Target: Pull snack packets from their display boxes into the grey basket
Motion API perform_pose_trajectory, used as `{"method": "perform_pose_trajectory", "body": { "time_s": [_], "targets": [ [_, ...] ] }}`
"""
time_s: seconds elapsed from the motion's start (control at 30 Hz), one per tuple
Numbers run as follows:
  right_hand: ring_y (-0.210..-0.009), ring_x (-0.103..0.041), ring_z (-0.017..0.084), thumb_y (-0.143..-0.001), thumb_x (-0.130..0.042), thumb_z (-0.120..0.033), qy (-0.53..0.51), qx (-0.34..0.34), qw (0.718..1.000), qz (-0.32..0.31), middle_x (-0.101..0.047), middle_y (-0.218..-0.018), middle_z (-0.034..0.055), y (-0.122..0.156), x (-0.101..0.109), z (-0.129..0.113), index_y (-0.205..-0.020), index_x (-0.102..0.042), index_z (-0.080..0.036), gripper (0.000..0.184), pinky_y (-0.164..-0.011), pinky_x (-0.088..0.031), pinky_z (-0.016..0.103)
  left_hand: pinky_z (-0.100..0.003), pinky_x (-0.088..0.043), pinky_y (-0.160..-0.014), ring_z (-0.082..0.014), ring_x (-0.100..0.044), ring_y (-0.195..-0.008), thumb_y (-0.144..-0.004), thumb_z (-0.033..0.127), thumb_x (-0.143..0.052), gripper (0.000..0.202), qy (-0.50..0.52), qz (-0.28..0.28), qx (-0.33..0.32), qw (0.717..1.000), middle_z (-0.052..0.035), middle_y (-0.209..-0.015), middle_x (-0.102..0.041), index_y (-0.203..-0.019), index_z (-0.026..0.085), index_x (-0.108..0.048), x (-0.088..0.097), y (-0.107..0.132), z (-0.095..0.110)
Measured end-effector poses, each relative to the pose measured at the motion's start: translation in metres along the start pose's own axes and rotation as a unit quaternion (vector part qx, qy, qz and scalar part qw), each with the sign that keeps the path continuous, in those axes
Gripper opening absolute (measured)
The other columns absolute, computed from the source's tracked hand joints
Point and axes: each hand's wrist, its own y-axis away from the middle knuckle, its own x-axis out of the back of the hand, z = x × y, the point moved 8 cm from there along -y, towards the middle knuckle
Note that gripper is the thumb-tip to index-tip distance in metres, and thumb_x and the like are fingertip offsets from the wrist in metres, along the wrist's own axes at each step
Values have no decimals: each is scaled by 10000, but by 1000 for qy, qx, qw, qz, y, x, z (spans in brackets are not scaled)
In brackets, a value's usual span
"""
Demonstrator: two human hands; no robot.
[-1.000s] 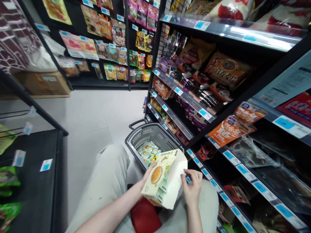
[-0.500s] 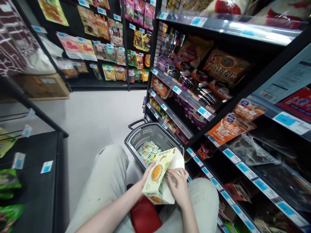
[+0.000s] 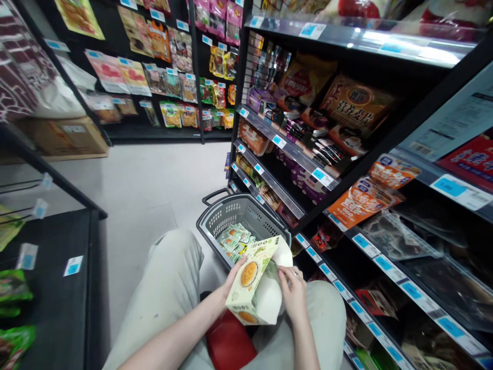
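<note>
A pale green-and-cream cardboard box [image 3: 249, 280], printed with a round orange food picture, is tilted over my lap with its white flap [image 3: 269, 303] folded out. My left hand [image 3: 233, 280] grips its left side. At the box's open right side, the fingers of my right hand [image 3: 292, 288] pinch the edge of a dull green packet [image 3: 271, 269], mostly hidden inside the box. Just beyond the box stands a grey shopping basket [image 3: 250, 211]. Several small green packets [image 3: 234, 237] lie in it.
Stocked shelves [image 3: 285, 146] rise close on the right, with orange pouches [image 3: 360, 201] hanging out from one edge. A black low shelf [image 3: 57, 288] stands at left. Hanging snack bags line the back, near a cardboard carton [image 3: 63, 136]. Below me is a red seat [image 3: 230, 341].
My right hand has drawn back slightly to the right from the box opening. A green packet now shows between its fingers and the box. My left hand keeps its hold.
</note>
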Motion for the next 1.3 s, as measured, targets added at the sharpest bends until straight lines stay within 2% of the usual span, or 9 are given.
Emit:
{"method": "perform_pose_trajectory", "body": {
  "time_s": [0.1, 0.2, 0.33, 0.47, 0.57, 0.83, 1.03, 1.17, 1.3],
  "targets": [
    [-777, -636, 246, -873, -522, -501, -12, -52, 990, 130, -725, -803, 91, 5, 22, 14, -815, -722, -195, 370, -762, -467, 381, -341, -515, -868, -238, -724, -779, -875, 524, -509, 672, 0, 10, 16, 1000, -148, -927, -754, -1316, 17, -543, 6, 0, -1],
    [-725, -637, 232, -836, -544, -573, -87, -149, 965, 199, -723, -792, 87, 13, 34, 34, -811, -680, -180, 417, -680, -482, 342, -360, -496, -925, -260, -719, -892, -889, 500, -502, 663, 7, -4, -1, 1000, -147, -966, -750, -1346, 21, -517, 8, -2, 5],
    [-771, -669, 246, -797, -588, -566, -166, -178, 956, 163, -744, -849, 97, 10, 27, 42, -867, -695, -168, 418, -692, -513, 345, -352, -492, -935, -245, -722, -877, -886, 470, -530, 631, 17, -23, -26, 999, -121, -929, -757, -1360, 53, -516, 13, -5, 12],
    [-906, -680, 274, -788, -624, -490, -107, -154, 979, 86, -749, -1001, 113, 4, 13, 35, -995, -737, -178, 391, -829, -509, 402, -341, -483, -956, -228, -723, -866, -891, 476, -528, 599, 20, 0, -30, 999, -112, -945, -758, -1333, 72, -548, 18, -6, 11],
    [-906, -675, 274, -731, -693, -440, -100, -124, 985, 72, -752, -975, 102, 0, 10, 28, -970, -761, -195, 349, -840, -513, 411, -350, -468, -979, -238, -717, -906, -890, 484, -522, 609, 18, 5, -32, 999, -124, -964, -754, -1332, 66, -548, 16, -5, 9],
    [-817, -663, 253, -722, -684, -495, -180, -169, 965, 93, -732, -884, 102, 2, 12, 39, -891, -708, -179, 359, -757, -528, 394, -316, -482, -940, -247, -706, -936, -902, 517, -469, 597, -30, 30, -41, 998, -91, -946, -759, -1276, 70, -599, 9, 0, 9],
    [-835, -612, 224, -799, -609, -525, -119, -138, 971, 156, -655, -868, 74, 5, 25, 34, -871, -623, -188, 346, -778, -489, 367, -301, -494, -888, -218, -711, -850, -929, 486, -420, 499, -28, 33, -39, 998, -64, -857, -758, -1082, 98, -695, -2, 4, 9],
    [-713, -617, 199, -758, -638, -558, -203, -200, 940, 189, -649, -802, 51, 9, 28, 50, -905, -578, -195, 397, -635, -493, 315, -299, -504, -850, -217, -709, -801, -915, 483, -443, 472, -9, 35, -40, 999, -72, -816, -752, -974, 104, -718, -5, 6, 8],
    [-588, -579, 171, -725, -655, -522, -239, -219, 931, 169, -633, -695, 14, 7, 27, 57, -863, -578, -201, 358, -537, -457, 280, -301, -514, -830, -213, -709, -753, -923, 493, -423, 495, -4, 50, -34, 998, -71, -765, -746, -954, 97, -720, -7, 8, 8]
  ]
}}
